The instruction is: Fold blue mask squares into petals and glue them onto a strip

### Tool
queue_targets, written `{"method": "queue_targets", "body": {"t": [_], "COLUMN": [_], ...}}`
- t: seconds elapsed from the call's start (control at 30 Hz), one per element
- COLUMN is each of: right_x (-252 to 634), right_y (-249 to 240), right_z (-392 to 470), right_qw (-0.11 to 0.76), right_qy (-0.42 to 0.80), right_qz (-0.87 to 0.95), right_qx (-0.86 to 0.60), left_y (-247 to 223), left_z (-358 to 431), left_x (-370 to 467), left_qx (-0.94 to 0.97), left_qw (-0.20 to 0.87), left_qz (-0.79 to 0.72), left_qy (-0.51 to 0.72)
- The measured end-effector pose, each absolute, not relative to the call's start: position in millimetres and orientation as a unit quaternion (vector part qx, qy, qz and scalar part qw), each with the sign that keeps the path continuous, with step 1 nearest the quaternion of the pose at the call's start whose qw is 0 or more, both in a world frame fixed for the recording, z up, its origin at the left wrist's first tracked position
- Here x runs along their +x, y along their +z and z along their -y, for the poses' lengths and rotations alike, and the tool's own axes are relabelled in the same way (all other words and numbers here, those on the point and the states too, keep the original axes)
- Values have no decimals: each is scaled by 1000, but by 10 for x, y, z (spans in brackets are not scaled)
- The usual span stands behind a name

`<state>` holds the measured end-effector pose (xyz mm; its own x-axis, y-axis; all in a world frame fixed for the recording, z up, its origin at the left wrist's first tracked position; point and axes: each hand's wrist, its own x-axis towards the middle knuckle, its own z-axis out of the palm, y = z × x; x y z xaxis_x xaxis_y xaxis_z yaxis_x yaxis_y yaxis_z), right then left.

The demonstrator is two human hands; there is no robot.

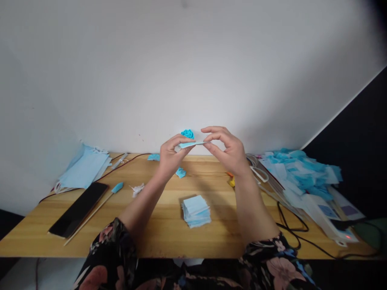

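Observation:
Both hands are raised over the back of the table, with a thin light-blue piece of fabric [190, 144] stretched between them. My left hand [173, 154] pinches its left part between thumb and fingers. On the other side, my right hand [227, 150] pinches the right end with thumb and index finger, its other fingers raised. Below the hands a stack of light-blue squares [196, 211] lies on the wooden table [169, 229]. A bright blue ruffled flower shape [188, 133] shows just behind my left hand. A small blue piece [180, 172] rests beside my left wrist.
At left are blue face masks [85, 166], a black phone [79, 209] and a stick with a blue tip [117, 187]. A heap of blue scraps [305, 171], a white power strip [329, 225] and black cables [287, 227] occupy the right. A wall stands behind.

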<state>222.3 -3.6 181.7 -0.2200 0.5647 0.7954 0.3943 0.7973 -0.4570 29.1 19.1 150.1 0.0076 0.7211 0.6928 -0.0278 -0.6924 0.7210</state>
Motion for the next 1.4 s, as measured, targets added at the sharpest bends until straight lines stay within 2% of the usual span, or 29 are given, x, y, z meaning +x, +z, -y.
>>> {"method": "queue_targets", "body": {"t": [0.1, 0.2, 0.4, 0.63, 0.8, 1.17, 1.4], "right_x": [2204, 2194, 2207, 2176, 2139, 2156, 2175], "right_y": [1776, 1720, 1672, 1676, 1650, 1644, 1611], "right_z": [-7, -59, -98, -105, -117, -127, -159], "right_qw": [562, 577, 615, 557, 562, 580, 549], "right_qy": [136, 185, 218, 246, 230, 227, 270], "right_qz": [747, 711, 661, 702, 697, 694, 704], "right_qx": [-327, -356, -371, -369, -382, -361, -362], "left_y": [1468, 1435, 1441, 1431, 1422, 1422, 1369], "left_z": [-208, -250, -276, -241, -228, -259, -324], "left_x": [339, 355, 341, 387, 403, 354, 327], "left_qx": [602, 586, 582, 604, 623, 608, 580], "left_qw": [433, 480, 483, 480, 470, 436, 420], "left_qz": [-278, -268, -286, -298, -297, -309, -297], "left_qy": [611, 596, 588, 562, 550, 588, 631]}}
